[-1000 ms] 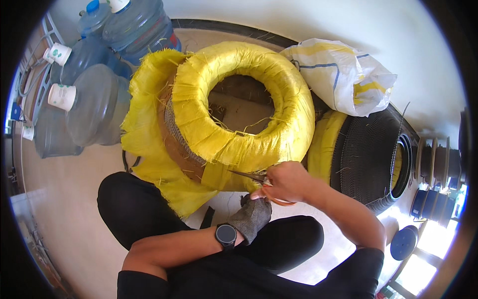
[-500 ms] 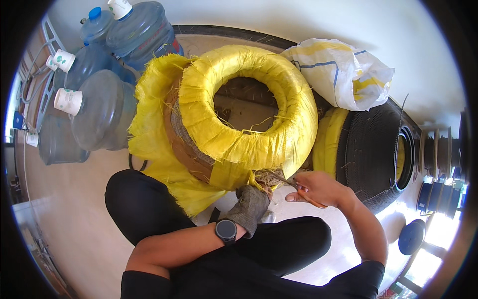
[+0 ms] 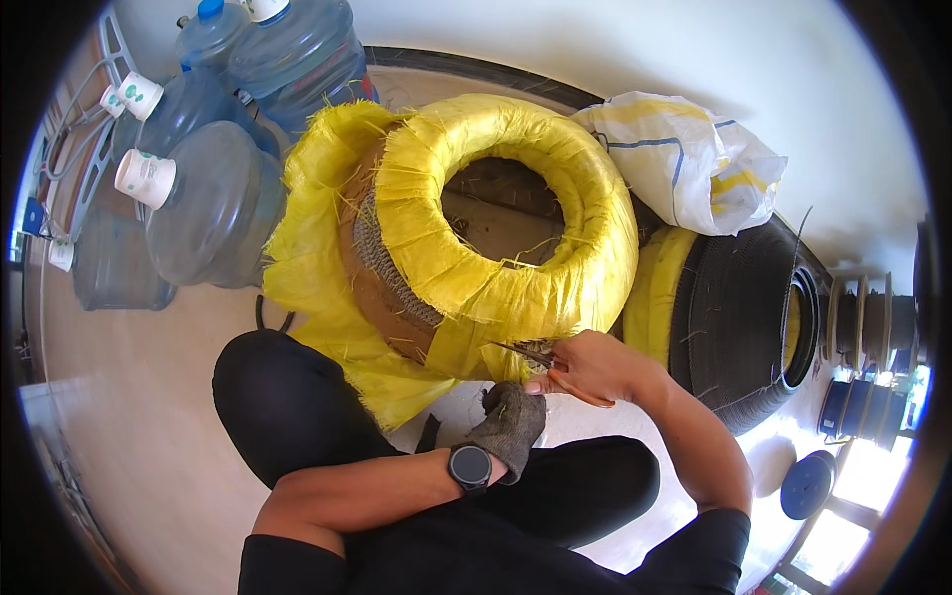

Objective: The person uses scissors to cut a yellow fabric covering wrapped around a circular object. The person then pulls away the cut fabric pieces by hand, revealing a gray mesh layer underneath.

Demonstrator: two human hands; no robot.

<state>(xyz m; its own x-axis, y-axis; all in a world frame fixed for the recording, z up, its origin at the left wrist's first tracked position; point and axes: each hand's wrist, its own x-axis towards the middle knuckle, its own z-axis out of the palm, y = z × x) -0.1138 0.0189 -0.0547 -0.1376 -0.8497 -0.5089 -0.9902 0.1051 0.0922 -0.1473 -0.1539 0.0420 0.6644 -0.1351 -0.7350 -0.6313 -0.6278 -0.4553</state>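
Observation:
My right hand (image 3: 590, 367) grips orange-handled scissors (image 3: 585, 395), their blades (image 3: 521, 351) lying across the lower edge of a large coil (image 3: 501, 297) wrapped in yellow woven strips. Torn yellow fabric (image 3: 312, 278) hangs loose round its left side, baring brown sheeting (image 3: 362, 297) and grey mesh (image 3: 387, 258). My left hand (image 3: 511, 426), in a grey glove, is curled just below the blades, against the coil's lower edge; what its fingers hold is hidden behind my right hand.
Several large water bottles (image 3: 208, 203) stand at the left. A white sack (image 3: 664, 159) lies behind the coil. At the right are a dark wire coil (image 3: 729, 317) with a yellow-wrapped band and several spools (image 3: 858, 407). My folded legs (image 3: 288, 397) are on the floor (image 3: 139, 416).
Half a second ago my right hand and scissors were farther right, angled away; now they have swung back left over my gloved hand, blades at the coil's lower edge, much as one second ago.

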